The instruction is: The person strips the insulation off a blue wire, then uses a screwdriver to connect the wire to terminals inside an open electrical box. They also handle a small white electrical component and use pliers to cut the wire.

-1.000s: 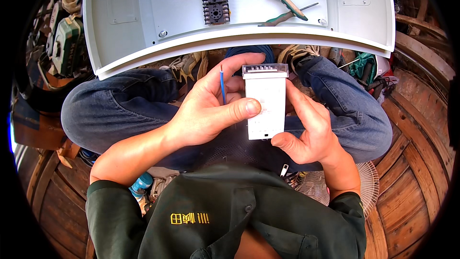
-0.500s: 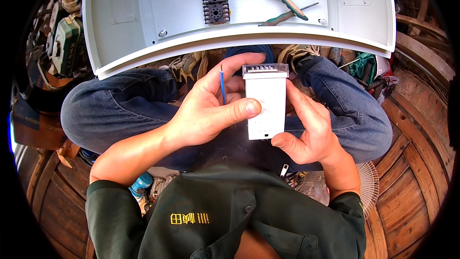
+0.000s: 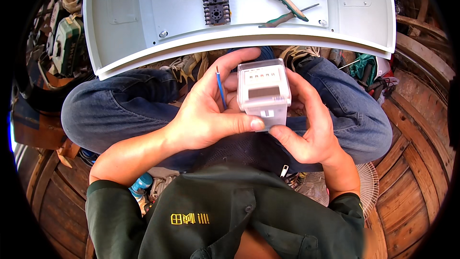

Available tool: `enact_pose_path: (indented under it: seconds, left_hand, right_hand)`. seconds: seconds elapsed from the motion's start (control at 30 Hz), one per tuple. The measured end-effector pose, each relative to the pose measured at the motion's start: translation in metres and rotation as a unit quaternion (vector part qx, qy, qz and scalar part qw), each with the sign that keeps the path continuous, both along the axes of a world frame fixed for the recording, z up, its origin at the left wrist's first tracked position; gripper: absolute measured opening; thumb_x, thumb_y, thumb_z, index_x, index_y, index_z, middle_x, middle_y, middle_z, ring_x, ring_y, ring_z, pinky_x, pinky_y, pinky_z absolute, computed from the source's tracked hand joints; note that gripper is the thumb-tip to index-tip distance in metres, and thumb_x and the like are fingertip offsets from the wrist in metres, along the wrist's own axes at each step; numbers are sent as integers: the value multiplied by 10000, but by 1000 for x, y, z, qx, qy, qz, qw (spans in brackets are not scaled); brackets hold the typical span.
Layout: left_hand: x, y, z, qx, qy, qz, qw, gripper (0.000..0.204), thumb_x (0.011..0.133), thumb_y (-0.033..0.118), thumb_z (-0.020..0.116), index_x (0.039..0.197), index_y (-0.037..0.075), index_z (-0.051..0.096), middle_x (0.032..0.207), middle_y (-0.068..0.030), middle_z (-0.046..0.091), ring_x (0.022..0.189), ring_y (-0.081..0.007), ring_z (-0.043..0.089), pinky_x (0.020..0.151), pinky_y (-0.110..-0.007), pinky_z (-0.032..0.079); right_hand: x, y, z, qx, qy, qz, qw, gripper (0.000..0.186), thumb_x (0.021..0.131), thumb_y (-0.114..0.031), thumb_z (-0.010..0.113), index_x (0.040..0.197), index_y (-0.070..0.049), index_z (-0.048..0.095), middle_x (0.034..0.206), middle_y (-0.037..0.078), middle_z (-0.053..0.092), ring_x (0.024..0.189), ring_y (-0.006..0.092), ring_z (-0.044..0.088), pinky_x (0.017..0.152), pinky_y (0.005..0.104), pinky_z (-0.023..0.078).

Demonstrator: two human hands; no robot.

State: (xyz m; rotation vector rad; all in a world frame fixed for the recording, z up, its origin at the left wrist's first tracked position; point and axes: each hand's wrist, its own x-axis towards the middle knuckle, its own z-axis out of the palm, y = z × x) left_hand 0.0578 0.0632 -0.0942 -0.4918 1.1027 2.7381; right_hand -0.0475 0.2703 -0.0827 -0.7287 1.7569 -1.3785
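Cabinet (image 3: 120, 9): far edge cut off; near rim close
Left hand (image 3: 203, 112): pinching device (image 3: 263, 74); wire's (image 3: 221, 88) base hidden
Right hand (image 3: 309, 129): pinching it too
Device: between hands; underside hidden; gap toward shirt (image 3: 206, 201)

Dark green short-sleeved shirt (image 3: 211, 194), yellow embroidery (image 3: 189, 218), blue jeans (image 3: 124, 110), tan-and-dark shoes (image 3: 192, 66)

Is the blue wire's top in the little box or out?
Out. The blue wire pokes up free, left of the little box. Its lower end is hidden.
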Motion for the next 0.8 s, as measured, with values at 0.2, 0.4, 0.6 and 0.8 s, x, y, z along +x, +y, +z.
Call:
enact_pose_path:
  seconds: [0.2, 0.4, 0.6, 0.8]
  left_hand:
    - [3, 4, 2, -16, -16, -33, 999, 719, 844, -83, 770, 1455, 31, 407, 1344, -107, 577, 1200, -146, 585, 978, -306, 512]
    - [6, 0, -1, -56, -71, -87, 992, 735, 835, 20, 831, 1447, 30, 425, 1290, -84, 595, 1088, -101, 570, 885, -260, 498]
    - [9, -5, 7, -105, -83, -138, 981, 807, 787, 235, 914, 1419, 17, 462, 1261, -91, 626, 1142, -141, 561, 955, -309, 485]
    - [6, -25, 42, -134, -55, -129, 981, 420, 972, 214, 663, 1276, 13, 456, 1264, -190, 601, 728, -57, 367, 726, -236, 394]
  right_hand:
    - [0, 5, -8, 24, 44, 7, 999, 750, 759, 10, 744, 1447, 22, 445, 1265, 187, 609, 1142, 313, 640, 968, 377, 507]
    - [-2, 3, -4, 16, 62, 43, 997, 840, 799, -114, 810, 1496, 63, 377, 1331, 248, 595, 1220, 339, 633, 1034, 386, 485]
    - [-9, 2, 8, -7, -117, 36, 992, 977, 779, -140, 873, 1543, 43, 294, 1353, 194, 604, 1235, 272, 608, 1076, 394, 451]
    - [-37, 12, 69, 39, -76, -224, 971, 1026, 591, -296, 947, 1420, 58, 457, 1357, 190, 580, 1231, 295, 612, 1051, 427, 494]
